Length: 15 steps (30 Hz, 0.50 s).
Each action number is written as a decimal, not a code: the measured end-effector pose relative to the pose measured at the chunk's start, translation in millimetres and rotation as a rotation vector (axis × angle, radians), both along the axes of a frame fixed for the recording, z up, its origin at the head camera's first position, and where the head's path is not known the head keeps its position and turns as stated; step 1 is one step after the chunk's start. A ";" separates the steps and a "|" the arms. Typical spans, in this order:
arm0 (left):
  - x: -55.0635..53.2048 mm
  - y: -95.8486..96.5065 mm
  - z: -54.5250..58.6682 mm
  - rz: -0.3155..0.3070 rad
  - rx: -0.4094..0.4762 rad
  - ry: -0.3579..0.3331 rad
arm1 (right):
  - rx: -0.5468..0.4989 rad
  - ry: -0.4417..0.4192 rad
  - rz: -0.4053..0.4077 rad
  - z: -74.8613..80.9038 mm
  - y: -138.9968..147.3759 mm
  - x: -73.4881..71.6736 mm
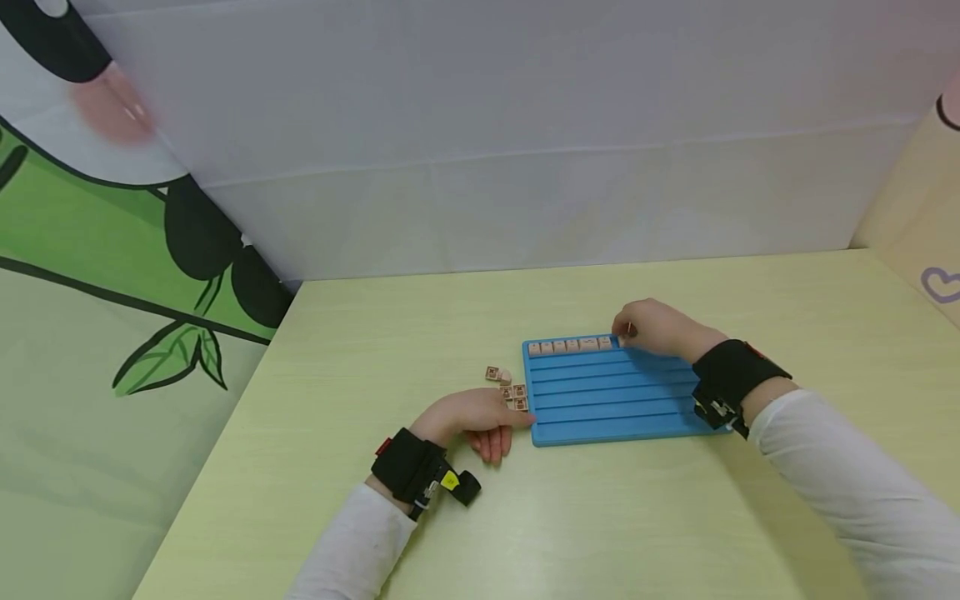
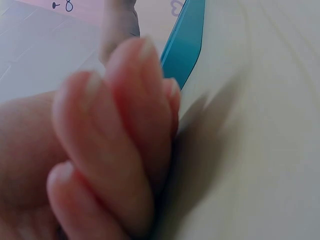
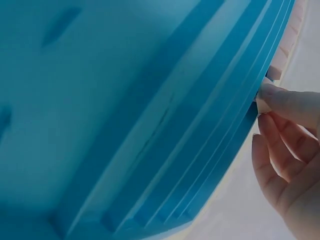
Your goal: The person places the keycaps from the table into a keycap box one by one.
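A blue ridged tray [image 1: 611, 396] lies on the table. Along its far row stands a line of small pale tiles [image 1: 572, 345], starting from the left end. My right hand [image 1: 660, 327] is at that row, just right of the line. Thumb and fingertips pinch one small pale tile [image 3: 263, 102], mostly covered by the fingers in the right wrist view. By the tray's left side is my left hand [image 1: 480, 417], one digit reaching the tray edge, the other fingers [image 2: 107, 135] loosely bent with nothing seen in them. Several loose wooden tiles [image 1: 514, 392] with dark markings lie beside it.
The pale yellow table [image 1: 600, 517] extends around the tray. A white cloth wall [image 1: 525, 208] rises behind its far edge. Patterned green-and-white cloth [image 1: 90, 233] hangs at the left, and a light panel [image 1: 922, 225] stands at the right.
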<state>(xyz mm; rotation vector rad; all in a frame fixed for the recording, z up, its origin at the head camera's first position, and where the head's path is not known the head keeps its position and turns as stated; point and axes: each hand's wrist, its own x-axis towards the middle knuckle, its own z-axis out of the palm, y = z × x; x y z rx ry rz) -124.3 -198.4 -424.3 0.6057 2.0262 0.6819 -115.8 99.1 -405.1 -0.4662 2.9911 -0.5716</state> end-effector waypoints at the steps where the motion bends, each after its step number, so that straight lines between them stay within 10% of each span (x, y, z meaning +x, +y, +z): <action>1: 0.1 0.0 0.1 0.000 0.000 -0.002 | 0.000 -0.001 -0.001 -0.6 -0.1 -0.3; 15: -1.0 1.3 -0.8 -0.004 0.010 0.008 | 0.021 0.031 0.004 -5.2 0.5 -1.4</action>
